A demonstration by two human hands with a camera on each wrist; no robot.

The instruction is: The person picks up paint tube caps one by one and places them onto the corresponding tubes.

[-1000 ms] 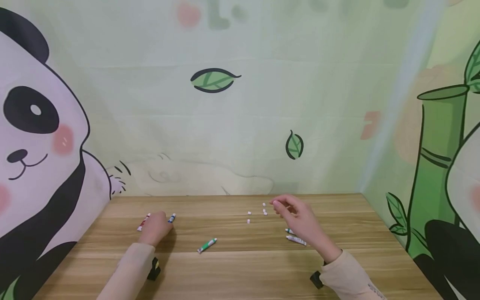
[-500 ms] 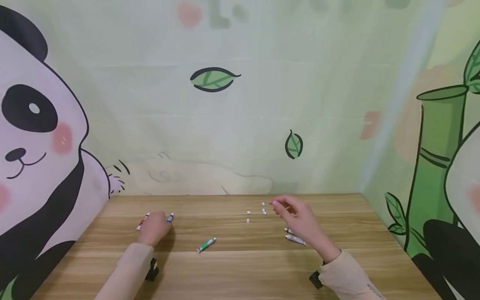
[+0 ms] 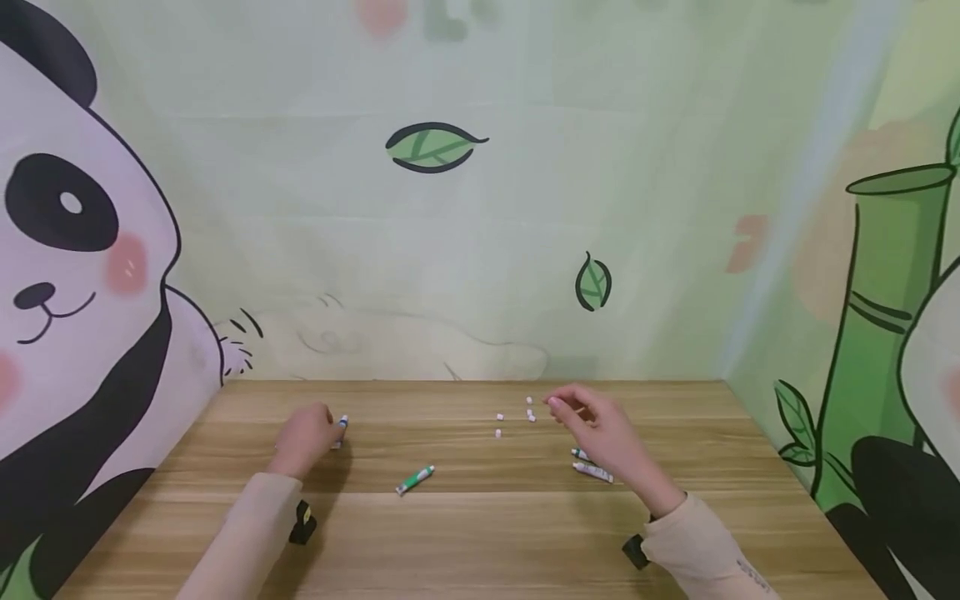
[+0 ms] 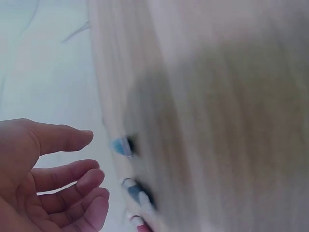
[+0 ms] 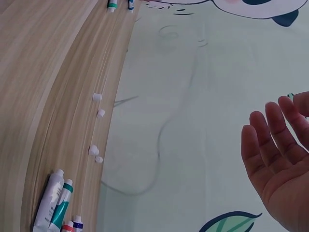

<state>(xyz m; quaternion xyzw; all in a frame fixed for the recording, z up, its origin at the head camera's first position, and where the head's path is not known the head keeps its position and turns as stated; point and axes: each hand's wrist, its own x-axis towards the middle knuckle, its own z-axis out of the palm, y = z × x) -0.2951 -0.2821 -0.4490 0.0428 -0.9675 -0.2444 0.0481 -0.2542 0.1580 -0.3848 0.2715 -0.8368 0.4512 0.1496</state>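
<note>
My left hand (image 3: 306,437) hovers over the left of the table, fingers loosely bent and nothing between them in the left wrist view. Just beyond its fingertips lies a blue paint tube (image 3: 343,422). A dark blue-and-white tube (image 4: 138,194) and a red one (image 4: 140,224) lie alongside in that view. My right hand (image 3: 600,429) is raised at the right, thumb and forefinger tips close together, the other fingers loosely curved; no object shows in it. Several small white caps (image 3: 532,418) lie left of its fingertips. A white tube (image 3: 592,472) and a teal-banded tube (image 3: 580,455) lie below it.
A green paint tube (image 3: 415,481) lies alone mid-table. Red-banded (image 5: 67,226) and purple-banded tubes (image 5: 77,224) show beside the white one in the right wrist view. The wooden table (image 3: 465,542) ends at a panda-printed backdrop (image 3: 480,250).
My left hand has shifted slightly left and now covers the red tube, while a white tube end shows under its fingers. The right hand stays in place. The head view has tilted slightly downward.
</note>
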